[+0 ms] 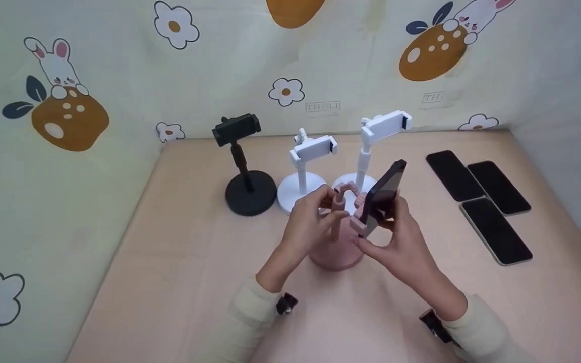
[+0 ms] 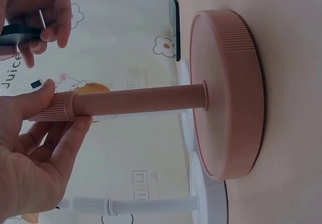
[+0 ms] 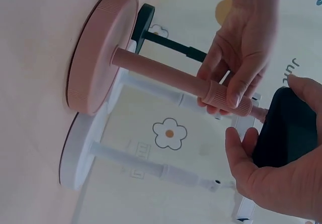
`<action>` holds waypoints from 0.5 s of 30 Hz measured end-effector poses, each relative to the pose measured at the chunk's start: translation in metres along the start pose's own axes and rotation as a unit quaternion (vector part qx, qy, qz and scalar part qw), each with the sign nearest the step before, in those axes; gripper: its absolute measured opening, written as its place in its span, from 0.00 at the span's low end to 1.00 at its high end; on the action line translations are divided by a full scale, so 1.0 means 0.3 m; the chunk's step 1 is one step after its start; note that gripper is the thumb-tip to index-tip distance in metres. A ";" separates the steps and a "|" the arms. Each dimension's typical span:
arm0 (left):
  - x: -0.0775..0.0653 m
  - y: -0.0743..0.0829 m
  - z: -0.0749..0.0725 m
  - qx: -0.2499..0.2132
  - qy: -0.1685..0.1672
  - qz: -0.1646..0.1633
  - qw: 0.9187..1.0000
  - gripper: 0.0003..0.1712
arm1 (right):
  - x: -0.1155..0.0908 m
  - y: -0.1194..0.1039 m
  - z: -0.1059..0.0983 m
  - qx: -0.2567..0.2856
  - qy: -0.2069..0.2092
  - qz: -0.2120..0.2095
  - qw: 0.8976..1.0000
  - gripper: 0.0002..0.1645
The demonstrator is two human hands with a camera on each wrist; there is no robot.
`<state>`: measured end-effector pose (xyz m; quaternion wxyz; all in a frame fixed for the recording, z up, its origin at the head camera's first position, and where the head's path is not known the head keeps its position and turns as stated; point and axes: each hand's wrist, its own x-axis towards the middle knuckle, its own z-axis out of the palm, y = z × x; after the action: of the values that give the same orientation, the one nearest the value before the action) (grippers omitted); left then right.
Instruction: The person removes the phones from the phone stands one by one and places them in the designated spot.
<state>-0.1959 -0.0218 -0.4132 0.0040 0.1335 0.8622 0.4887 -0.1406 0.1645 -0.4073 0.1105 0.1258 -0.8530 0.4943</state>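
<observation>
A pink phone stand (image 1: 338, 258) with a round base stands upright on the table in front of the white stands. My left hand (image 1: 304, 219) grips the ridged collar (image 2: 54, 107) at the top of its post, thumb on one side and fingers on the other. On the right, my right hand (image 1: 405, 244) holds a dark phone (image 1: 385, 190) by its edges, tilted, at the stand's pink clamp (image 1: 357, 225). In the right wrist view the phone's dark face hides most of the clamp.
A black phone stand (image 1: 251, 194) and two white ones, a shorter (image 1: 301, 179) and a taller (image 1: 363, 164), stand behind. Three dark phones (image 1: 496, 232) lie flat at the right. A patterned cloth backdrop (image 1: 230, 65) rises along the table's back and sides.
</observation>
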 end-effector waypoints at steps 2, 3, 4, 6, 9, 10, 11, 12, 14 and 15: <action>0.002 0.000 0.000 -0.002 -0.001 0.001 1.000 0.15 | 0.001 0.000 -0.005 -0.005 0.002 -0.005 1.000 0.50; 0.003 0.000 0.000 -0.003 -0.001 0.001 1.000 0.15 | 0.001 -0.003 -0.011 -0.009 0.000 -0.005 1.000 0.49; 0.004 0.000 -0.001 -0.001 -0.001 0.001 1.000 0.15 | 0.000 -0.005 -0.017 -0.011 -0.003 -0.003 1.000 0.49; 0.004 0.000 -0.002 0.001 -0.001 0.000 1.000 0.15 | -0.001 -0.010 -0.027 -0.018 -0.010 -0.002 1.000 0.48; 0.002 -0.002 -0.003 0.006 -0.001 -0.003 1.000 0.15 | -0.002 -0.019 -0.039 -0.030 -0.016 0.000 0.999 0.48; 0.002 -0.002 -0.003 0.008 -0.001 -0.003 1.000 0.14 | -0.001 -0.021 -0.040 -0.034 -0.017 0.000 0.999 0.48; 0.001 -0.002 -0.003 0.009 -0.001 -0.004 1.000 0.14 | 0.000 -0.024 -0.041 -0.039 -0.017 -0.001 0.999 0.49; 0.000 -0.002 -0.003 0.010 0.000 -0.004 1.000 0.15 | 0.001 -0.027 -0.042 -0.042 -0.017 -0.001 0.999 0.49; -0.001 -0.003 -0.003 0.009 0.000 -0.006 1.000 0.15 | 0.003 -0.031 -0.044 -0.048 -0.021 0.000 0.999 0.49; -0.001 -0.002 -0.002 0.008 0.001 -0.008 1.000 0.15 | 0.005 -0.033 -0.045 -0.050 -0.022 0.001 0.999 0.49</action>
<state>-0.1958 -0.0226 -0.4133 0.0062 0.1261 0.8672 0.4816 -0.1379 0.1714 -0.3923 0.0976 0.1301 -0.8788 0.4487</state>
